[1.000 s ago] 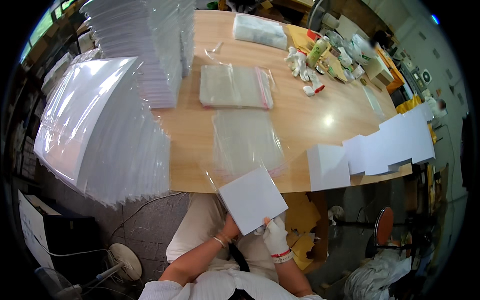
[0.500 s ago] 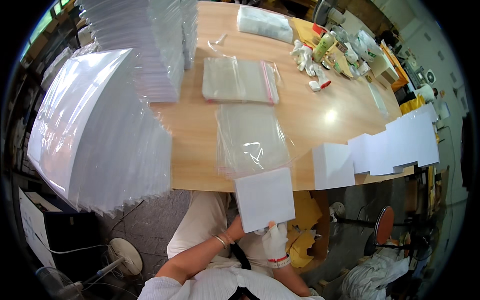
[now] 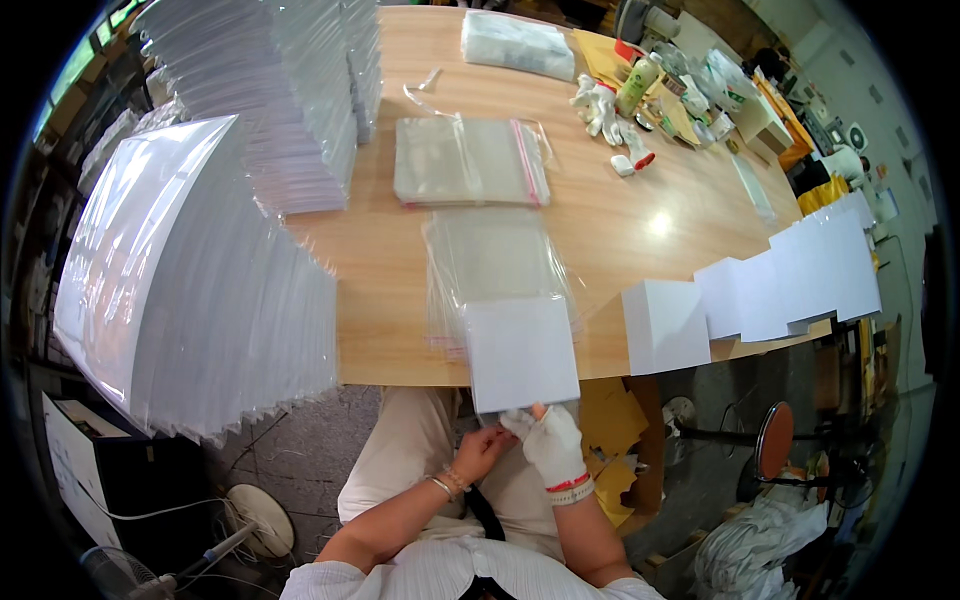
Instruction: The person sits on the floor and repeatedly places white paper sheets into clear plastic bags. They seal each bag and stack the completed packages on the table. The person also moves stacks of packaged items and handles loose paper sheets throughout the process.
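Observation:
A white square sheet or thin stack of paper (image 3: pixel 522 350) reaches over the table's front edge, above a pile of clear plastic bags (image 3: pixel 490 250). My right hand (image 3: pixel 548 445), in a white glove with bare fingertips showing, grips its near edge, the thumb on top. My bare left hand (image 3: pixel 482 452), wearing a bracelet, is just below the near left corner. Its fingers are drawn together beside the glove's fingertips; what they hold, if anything, is hidden. Beyond lies a thicker bundle of clear bags (image 3: pixel 465 160) with a pink strip.
Tall stacks of plastic-wrapped white sheets (image 3: pixel 230 310) stand on the left of the table (image 3: pixel 620 240). White paper blocks (image 3: pixel 668 320) line the right front edge. Gloves (image 3: pixel 598 108), a green bottle (image 3: pixel 638 85) and clutter lie far right. Below is a cardboard box (image 3: pixel 648 450).
Both hands have moved away from me, carrying the white square farther over the clear bags. My left hand has shifted from beside the square's edge to below its near left corner.

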{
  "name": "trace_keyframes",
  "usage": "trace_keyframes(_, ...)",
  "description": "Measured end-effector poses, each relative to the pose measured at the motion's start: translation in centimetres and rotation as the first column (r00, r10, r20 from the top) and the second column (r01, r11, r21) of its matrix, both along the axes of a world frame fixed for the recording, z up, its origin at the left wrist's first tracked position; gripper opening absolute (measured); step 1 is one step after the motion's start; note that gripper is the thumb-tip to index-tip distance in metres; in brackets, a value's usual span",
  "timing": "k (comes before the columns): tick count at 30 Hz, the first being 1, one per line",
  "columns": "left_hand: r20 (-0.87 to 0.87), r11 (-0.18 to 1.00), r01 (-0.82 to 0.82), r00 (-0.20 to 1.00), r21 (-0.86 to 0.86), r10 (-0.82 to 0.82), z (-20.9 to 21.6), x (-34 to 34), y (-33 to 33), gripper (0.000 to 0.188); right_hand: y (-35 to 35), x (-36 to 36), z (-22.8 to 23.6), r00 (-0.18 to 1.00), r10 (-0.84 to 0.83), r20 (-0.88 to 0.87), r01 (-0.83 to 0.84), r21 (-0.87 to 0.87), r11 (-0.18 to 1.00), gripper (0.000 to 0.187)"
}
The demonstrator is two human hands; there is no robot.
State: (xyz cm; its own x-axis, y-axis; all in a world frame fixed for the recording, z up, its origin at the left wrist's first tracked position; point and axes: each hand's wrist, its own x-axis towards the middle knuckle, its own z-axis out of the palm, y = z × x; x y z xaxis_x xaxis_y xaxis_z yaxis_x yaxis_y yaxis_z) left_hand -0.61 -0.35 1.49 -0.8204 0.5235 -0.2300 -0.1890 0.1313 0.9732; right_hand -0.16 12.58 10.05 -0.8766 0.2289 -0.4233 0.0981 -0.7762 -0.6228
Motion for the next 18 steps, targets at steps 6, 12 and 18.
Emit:
trace_keyframes(6,-0.088,0.999,-0.031,0.996,0.028,0.033,0.3,1.0,0.3,0.018,0.2,-0.5,-0.6,1.000,-0.007,-0.010,0.007,-0.008,1.000,0.024)
trace_keyframes(12,-0.102,0.996,-0.087,0.991,0.012,0.087,0.5,1.0,0.2,0.017,0.2,0.2,1.2,0.986,-0.038,-0.159,0.021,-0.111,0.994,0.040)
trace_keyframes(18,0.144,0.937,-0.310,0.947,0.159,0.288,0.5,0.5,-0.1,0.022,0.9,0.2,1.9,0.998,0.012,-0.069,-0.023,-0.160,0.987,0.039)
